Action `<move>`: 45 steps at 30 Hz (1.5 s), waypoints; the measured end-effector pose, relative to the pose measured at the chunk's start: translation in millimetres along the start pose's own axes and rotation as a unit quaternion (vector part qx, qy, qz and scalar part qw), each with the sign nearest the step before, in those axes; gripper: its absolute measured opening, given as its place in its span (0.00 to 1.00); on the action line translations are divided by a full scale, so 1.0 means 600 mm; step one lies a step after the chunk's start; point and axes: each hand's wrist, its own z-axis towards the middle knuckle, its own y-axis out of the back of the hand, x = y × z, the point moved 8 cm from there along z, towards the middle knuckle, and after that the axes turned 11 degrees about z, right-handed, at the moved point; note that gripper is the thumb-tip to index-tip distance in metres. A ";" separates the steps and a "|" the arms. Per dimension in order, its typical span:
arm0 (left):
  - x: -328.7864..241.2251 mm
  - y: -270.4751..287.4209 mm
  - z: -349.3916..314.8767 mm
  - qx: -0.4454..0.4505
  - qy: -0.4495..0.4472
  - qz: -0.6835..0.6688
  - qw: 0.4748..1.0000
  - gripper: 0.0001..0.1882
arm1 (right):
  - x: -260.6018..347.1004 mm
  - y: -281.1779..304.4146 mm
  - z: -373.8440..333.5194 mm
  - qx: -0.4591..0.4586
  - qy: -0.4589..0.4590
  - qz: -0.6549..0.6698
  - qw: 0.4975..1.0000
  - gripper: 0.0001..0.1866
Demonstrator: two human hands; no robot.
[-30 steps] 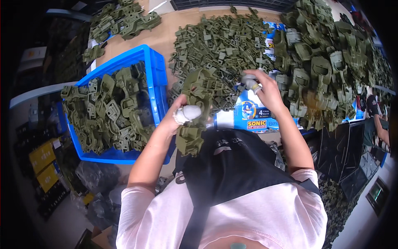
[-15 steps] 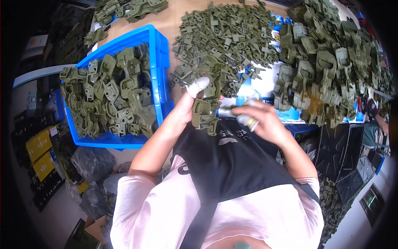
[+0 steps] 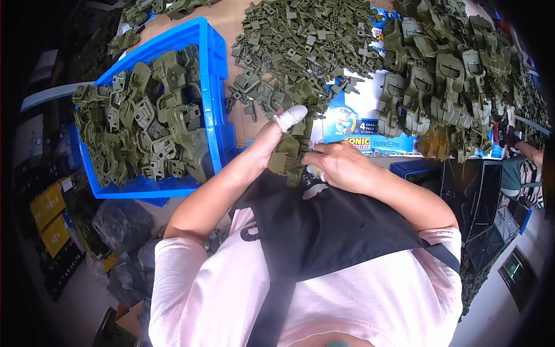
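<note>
Over the near edge of the table, in front of my black apron, my left hand [image 3: 270, 140] grips an olive-green moulded plastic part [image 3: 284, 161]. White wrapping covers its thumb, which lies across the top of the part. My right hand [image 3: 342, 166] is closed, with its fingertips pressed against the right side of that same part. White wrapping shows on one of its fingers too. Whatever those fingertips may pinch is hidden. Just beyond both hands lies a heap of small olive-green plastic pieces [image 3: 306, 43].
Left of me stands a blue plastic crate [image 3: 218, 98] filled with larger green parts [image 3: 153, 115]. More large green parts [image 3: 451, 75] are piled at the right. A printed blue-and-white cardboard sheet [image 3: 370, 110] lies under the pieces. Another person's arm [image 3: 529, 151] shows at far right.
My right hand has come left, from beside the part to touching it. My left hand still holds the part, now tilted slightly. The whole view has shifted a little.
</note>
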 end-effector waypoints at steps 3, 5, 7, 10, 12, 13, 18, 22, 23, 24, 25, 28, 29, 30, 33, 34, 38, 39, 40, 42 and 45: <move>0.005 0.009 -0.006 -0.024 -0.002 0.019 1.000 0.19 | -0.004 -0.014 0.003 0.009 0.015 0.008 1.000 0.10; 0.006 0.011 -0.011 -0.054 -0.019 0.032 0.998 0.19 | -0.008 -0.028 0.004 0.028 0.028 0.012 0.999 0.11; -0.007 0.007 -0.026 -0.083 -0.057 0.045 0.994 0.20 | -0.012 -0.038 0.005 0.024 0.029 0.028 0.999 0.17; -0.003 0.036 -0.021 -0.119 -0.092 0.062 0.987 0.22 | -0.016 -0.046 0.007 0.000 0.008 0.003 1.000 0.18; -0.021 0.049 -0.035 -0.102 -0.111 0.048 0.987 0.23 | -0.017 -0.032 0.018 -0.023 0.030 0.059 0.998 0.16; -0.041 0.057 -0.045 -0.115 -0.154 0.032 0.981 0.25 | -0.021 -0.010 0.032 -0.041 0.061 0.131 0.989 0.15; -0.136 0.110 -0.123 -0.117 -0.273 -0.045 0.954 0.30 | -0.107 0.025 0.125 -0.256 -0.020 -0.051 0.965 0.31; -0.159 0.105 -0.143 -0.147 -0.326 0.022 0.934 0.29 | -0.156 -0.051 0.176 -0.247 -0.004 -0.171 0.954 0.35; -0.155 0.106 -0.144 -0.128 -0.311 -0.018 0.942 0.25 | -0.171 -0.036 0.168 -0.279 -0.019 -0.050 0.959 0.33; -0.151 0.103 -0.141 -0.114 -0.296 -0.049 0.947 0.23 | -0.167 -0.009 0.148 -0.303 -0.039 0.069 0.950 0.31; -0.151 0.101 -0.139 -0.129 -0.303 -0.026 0.944 0.23 | -0.166 0.016 0.126 -0.304 -0.045 0.194 0.931 0.29; -0.142 0.089 -0.118 -0.142 -0.323 0.025 0.935 0.29 | -0.104 0.071 0.062 -0.358 0.000 0.440 0.823 0.28; -0.137 0.083 -0.103 -0.142 -0.319 0.036 0.936 0.31 | -0.085 0.075 0.053 -0.372 0.037 0.350 0.859 0.30; -0.131 0.073 -0.087 -0.139 -0.311 0.047 0.939 0.33 | -0.065 0.078 0.040 -0.392 0.070 0.255 0.881 0.33; -0.140 0.045 -0.070 -0.155 -0.372 0.097 0.910 0.36 | -0.034 0.034 0.040 -0.328 0.002 0.224 0.918 0.35; -0.143 0.041 -0.068 -0.168 -0.386 0.112 0.900 0.36 | -0.032 0.024 0.037 -0.304 -0.037 0.256 0.917 0.35; -0.122 0.033 -0.054 -0.203 -0.371 0.158 0.892 0.36 | -0.025 0.036 0.023 -0.299 -0.024 0.166 0.939 0.36; -0.123 0.034 -0.053 -0.195 -0.368 0.146 0.897 0.34 | -0.025 0.034 0.026 -0.259 -0.049 0.156 0.952 0.36; -0.123 0.034 -0.056 -0.185 -0.378 0.122 0.899 0.33 | -0.035 0.039 0.024 -0.264 -0.008 0.214 0.940 0.36; -0.122 0.035 -0.065 -0.168 -0.395 0.072 0.900 0.32 | -0.058 0.046 0.017 -0.268 0.076 0.327 0.903 0.36; -0.124 0.037 -0.062 -0.134 -0.403 0.086 0.901 0.33 | -0.090 -0.012 0.023 -0.188 -0.039 0.672 0.716 0.37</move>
